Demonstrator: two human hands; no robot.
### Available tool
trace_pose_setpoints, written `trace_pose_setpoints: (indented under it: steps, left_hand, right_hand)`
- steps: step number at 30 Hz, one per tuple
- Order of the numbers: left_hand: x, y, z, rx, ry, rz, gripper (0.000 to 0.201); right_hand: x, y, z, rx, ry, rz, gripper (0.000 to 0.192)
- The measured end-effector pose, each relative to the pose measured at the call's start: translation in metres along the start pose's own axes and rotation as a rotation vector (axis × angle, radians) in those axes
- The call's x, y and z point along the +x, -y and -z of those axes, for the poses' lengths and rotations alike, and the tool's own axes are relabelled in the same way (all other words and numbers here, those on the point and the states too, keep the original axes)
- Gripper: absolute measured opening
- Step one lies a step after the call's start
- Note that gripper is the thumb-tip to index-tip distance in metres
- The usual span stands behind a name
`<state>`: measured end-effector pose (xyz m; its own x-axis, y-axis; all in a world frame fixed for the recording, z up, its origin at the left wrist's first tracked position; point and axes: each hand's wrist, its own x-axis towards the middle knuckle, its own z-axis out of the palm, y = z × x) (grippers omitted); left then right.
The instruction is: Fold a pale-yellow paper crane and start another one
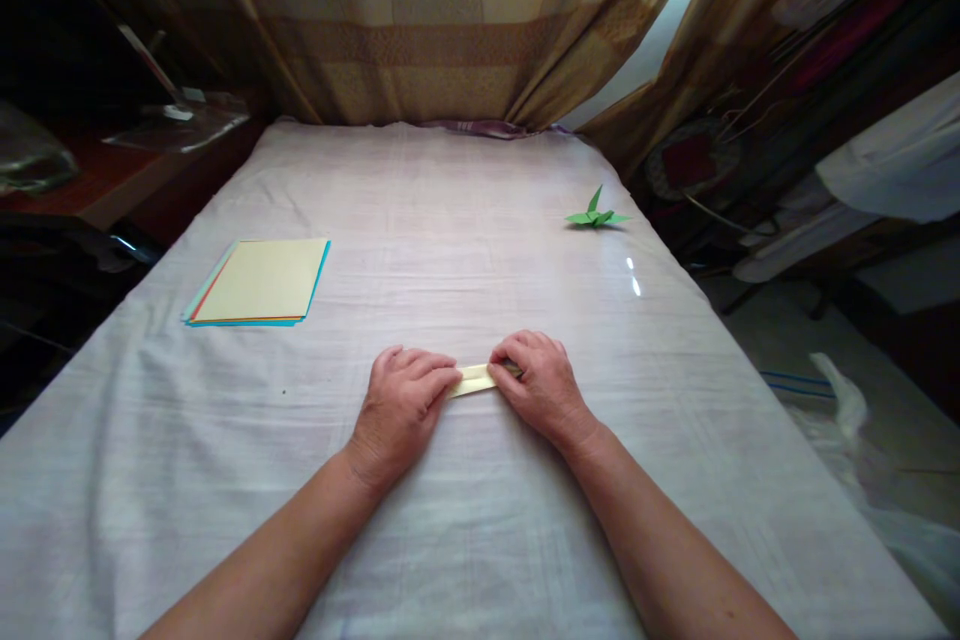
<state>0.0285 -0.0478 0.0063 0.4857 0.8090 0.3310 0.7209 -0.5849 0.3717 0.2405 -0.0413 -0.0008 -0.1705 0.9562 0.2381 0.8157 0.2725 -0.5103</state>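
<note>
A narrow folded strip of pale yellow paper [474, 379] lies on the cloth between my two hands. My left hand [409, 394] is closed on its left end, thumb and fingers pressed together there. At the other end my right hand [536, 380] pinches the strip between thumb and curled fingers. Both ends of the paper are partly hidden under the fingers. Only the middle stretch shows, with a crease running along it.
A stack of square coloured paper sheets [262, 280], pale yellow on top, lies to the left. Farther back on the right stands a green folded paper crane [596, 216]. A whitish cloth [435, 190] covers the table, and a brown curtain [450, 30] hangs behind it.
</note>
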Motion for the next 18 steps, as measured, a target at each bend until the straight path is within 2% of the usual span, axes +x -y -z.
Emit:
trace_pose_setpoints:
  steps: [5, 8, 13, 18]
  left_hand:
    - [-0.014, -0.002, 0.008, 0.163, 0.103, -0.102, 0.030]
    - [-0.020, -0.004, 0.009, 0.180, 0.154, -0.091, 0.041]
    - [-0.025, -0.006, 0.004, 0.175, 0.196, -0.068, 0.050]
    - [-0.027, -0.001, 0.006, 0.160, 0.229, -0.068, 0.051]
  right_hand:
    - [-0.001, 0.003, 0.000, -0.014, -0.034, 0.013, 0.009]
    - [-0.003, 0.012, -0.005, -0.031, -0.085, 0.036, 0.003]
    - [-0.001, 0.026, -0.016, -0.055, -0.087, -0.017, 0.012]
    - [-0.003, 0.018, -0.013, -0.078, -0.108, -0.089, 0.005]
